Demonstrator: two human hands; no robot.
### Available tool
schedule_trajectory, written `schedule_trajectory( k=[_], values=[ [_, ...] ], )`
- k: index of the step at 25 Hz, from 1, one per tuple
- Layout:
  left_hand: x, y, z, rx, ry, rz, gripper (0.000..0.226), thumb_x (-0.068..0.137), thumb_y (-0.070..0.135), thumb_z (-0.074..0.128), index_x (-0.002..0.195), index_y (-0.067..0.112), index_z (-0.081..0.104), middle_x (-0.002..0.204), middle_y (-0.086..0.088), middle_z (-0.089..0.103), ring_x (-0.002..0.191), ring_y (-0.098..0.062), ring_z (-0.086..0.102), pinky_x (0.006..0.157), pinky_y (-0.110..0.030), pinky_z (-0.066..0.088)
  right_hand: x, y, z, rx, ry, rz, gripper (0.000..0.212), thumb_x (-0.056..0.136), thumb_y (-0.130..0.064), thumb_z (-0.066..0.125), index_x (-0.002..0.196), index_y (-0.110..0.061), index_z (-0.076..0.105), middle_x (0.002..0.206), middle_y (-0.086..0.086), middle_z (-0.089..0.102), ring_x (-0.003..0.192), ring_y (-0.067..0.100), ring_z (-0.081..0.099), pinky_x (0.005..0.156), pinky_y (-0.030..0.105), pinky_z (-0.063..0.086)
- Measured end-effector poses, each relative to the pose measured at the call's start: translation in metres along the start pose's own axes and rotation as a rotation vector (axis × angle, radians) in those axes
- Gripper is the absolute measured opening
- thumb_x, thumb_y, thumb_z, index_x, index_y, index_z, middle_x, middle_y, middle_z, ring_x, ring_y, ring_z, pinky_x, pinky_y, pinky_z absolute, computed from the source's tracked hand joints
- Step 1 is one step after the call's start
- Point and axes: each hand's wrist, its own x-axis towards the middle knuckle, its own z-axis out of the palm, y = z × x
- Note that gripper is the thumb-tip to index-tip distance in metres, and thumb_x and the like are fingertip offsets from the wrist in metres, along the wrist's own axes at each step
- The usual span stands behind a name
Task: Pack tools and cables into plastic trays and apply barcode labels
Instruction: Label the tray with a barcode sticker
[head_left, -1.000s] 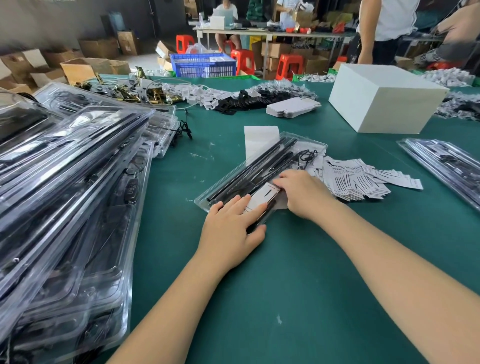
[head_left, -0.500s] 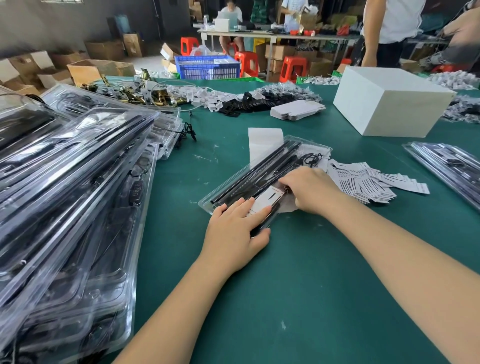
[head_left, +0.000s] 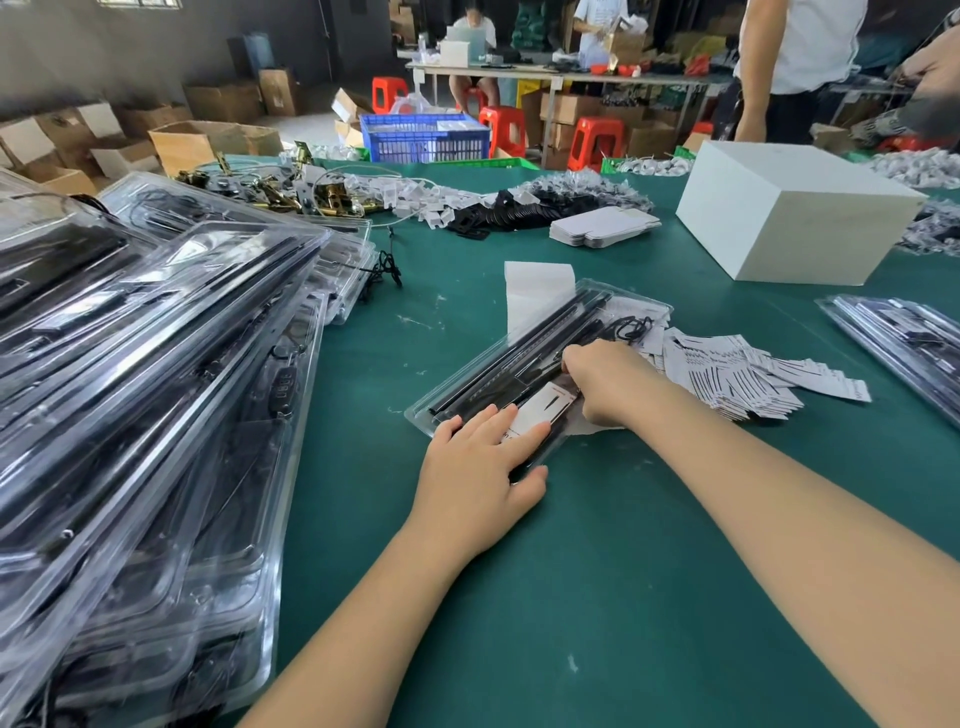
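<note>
A clear plastic tray (head_left: 470, 376) lies slanted on the green table, holding long black rods (head_left: 540, 338) and a coiled black cable (head_left: 631, 328). A white barcode label (head_left: 545, 408) sits on its near end. My left hand (head_left: 478, 467) lies flat with straight fingers and presses the label's near part and the tray. My right hand (head_left: 608, 384) rests on the tray just past the label with its fingers curled down. A white paper scrap (head_left: 597, 428) pokes out from under it; the fingertips are hidden.
A tall slanting stack of filled clear trays (head_left: 130, 389) fills the left side. Loose barcode labels (head_left: 737, 374) are piled to the right of the tray, with another filled tray (head_left: 904, 343) beyond. A white box (head_left: 795, 223) stands far right. People work at the back.
My right hand has drawn a little away from my left hand along the tray, uncovering more of the white label. My left hand stays pressed in place.
</note>
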Motion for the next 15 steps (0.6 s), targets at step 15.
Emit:
schedule_trajectory(
  k=[15],
  values=[
    [0.000,0.002,-0.006,-0.068,0.005,-0.010,0.047,0.092,0.049,0.039,0.139,0.046,0.039,0.148,0.014,0.038,0.140,-0.009,0.026,0.110,-0.031,0.013,-0.056,-0.005,0.027,0.339,0.298,-0.217,0.051,0.080,-0.001,0.053,0.129,-0.013,0.059,0.132,0.005,0.057,0.123,0.026,0.051,0.107,0.039,0.037]
  ],
)
